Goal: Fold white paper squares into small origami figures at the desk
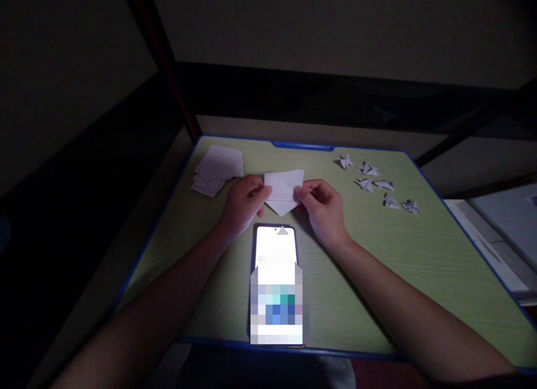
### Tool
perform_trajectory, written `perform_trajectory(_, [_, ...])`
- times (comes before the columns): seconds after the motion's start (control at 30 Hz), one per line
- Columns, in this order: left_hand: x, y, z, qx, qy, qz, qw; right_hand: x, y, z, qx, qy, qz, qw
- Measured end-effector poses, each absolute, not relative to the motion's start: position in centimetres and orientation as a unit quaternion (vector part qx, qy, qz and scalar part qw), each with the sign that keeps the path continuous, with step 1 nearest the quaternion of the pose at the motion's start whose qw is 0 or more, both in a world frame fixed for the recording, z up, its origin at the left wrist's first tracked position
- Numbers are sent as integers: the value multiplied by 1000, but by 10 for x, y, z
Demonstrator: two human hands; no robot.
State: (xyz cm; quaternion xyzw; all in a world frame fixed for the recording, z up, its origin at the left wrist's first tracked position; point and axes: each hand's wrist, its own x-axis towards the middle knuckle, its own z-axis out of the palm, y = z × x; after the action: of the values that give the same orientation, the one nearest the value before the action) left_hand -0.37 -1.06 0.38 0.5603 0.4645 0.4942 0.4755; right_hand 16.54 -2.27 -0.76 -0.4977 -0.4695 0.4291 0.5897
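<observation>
Between my hands is a piece of white paper (284, 185), folded so that a triangular point faces down toward me. My left hand (245, 203) pinches its left edge, with the thumb on the front and the other fingers behind. At the right edge my right hand (324, 207) pinches the paper in the same way, its fingers partly hidden. A smartphone (276, 246) with a bright screen lies just below the paper, nearer to me; much of its screen is pixelated.
A stack of white paper sheets (218, 163) lies at the table's back left. Several small folded paper figures (366, 184) sit at the back right. The green table (352, 311) has a blue rim. Beyond its right edge are papers or books (499, 232). The surroundings are dark.
</observation>
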Motion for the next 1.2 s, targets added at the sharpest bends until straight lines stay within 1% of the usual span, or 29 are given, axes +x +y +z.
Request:
perform_trajectory(0.2, [-4, -10, -2, 577, 457, 496, 460, 163, -27, -8, -470, -508, 413, 592])
perform_trajectory(0.37, [-2, -13, 0, 592, 453, 482, 461, 165, -28, -10, -485, -531, 392, 574])
perform_trajectory(0.63, [1, -12, 0, 543, 482, 514, 457, 161, -28, -7, -452, -497, 407, 619])
perform_trajectory(0.77, [2, -13, 2, 532, 487, 519, 459, 162, -28, -8, -461, -513, 392, 609])
perform_trajectory(0.87, [3, -16, 6, 562, 477, 502, 453, 163, -28, -8, -460, -526, 385, 603])
perform_trajectory(1.0, [2, -18, 12, 604, 466, 482, 431, 162, -28, -7, -460, -527, 395, 596])
perform_trajectory(1.2, [2, -20, 16, 622, 462, 459, 435, 162, -28, -8, -463, -541, 412, 568])
